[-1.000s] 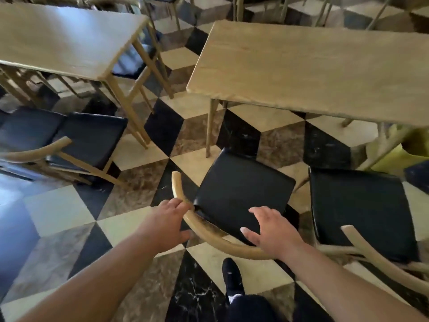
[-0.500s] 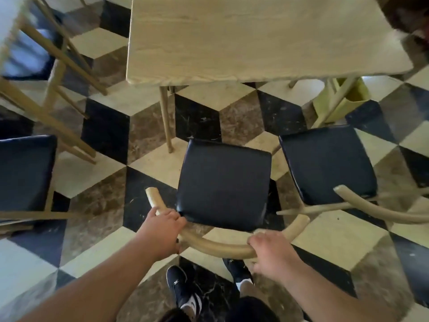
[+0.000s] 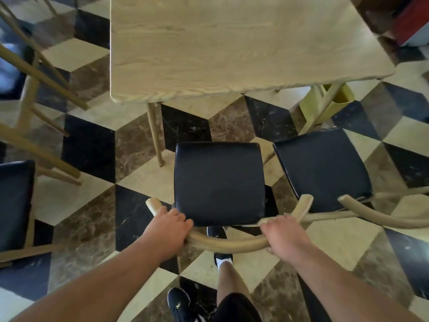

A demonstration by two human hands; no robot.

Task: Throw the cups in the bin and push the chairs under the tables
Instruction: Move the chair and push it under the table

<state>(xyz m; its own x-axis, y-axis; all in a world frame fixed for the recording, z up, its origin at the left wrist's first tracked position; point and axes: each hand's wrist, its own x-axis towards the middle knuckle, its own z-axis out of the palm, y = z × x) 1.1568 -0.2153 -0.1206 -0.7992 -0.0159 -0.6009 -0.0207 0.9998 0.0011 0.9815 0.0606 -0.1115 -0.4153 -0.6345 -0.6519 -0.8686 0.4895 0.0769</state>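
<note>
A chair with a black seat (image 3: 219, 182) and a curved wooden backrest (image 3: 227, 244) stands in front of me, facing a light wooden table (image 3: 232, 47). My left hand (image 3: 168, 225) grips the left part of the backrest. My right hand (image 3: 284, 235) grips its right part. The seat's front edge lies a little short of the table's near edge, right of the table's front left leg (image 3: 155, 133). No cup is in view.
A second black-seated chair (image 3: 322, 168) stands close on the right, its backrest (image 3: 380, 214) touching or overlapping mine. A yellow-green bin (image 3: 311, 105) sits under the table's right side. Another chair (image 3: 14, 201) and table legs (image 3: 34, 147) are at the left. My feet are below the backrest.
My right hand closed on the backrest. The chair has turned square to the table and moved closer to it, and I have stepped forward behind it.
</note>
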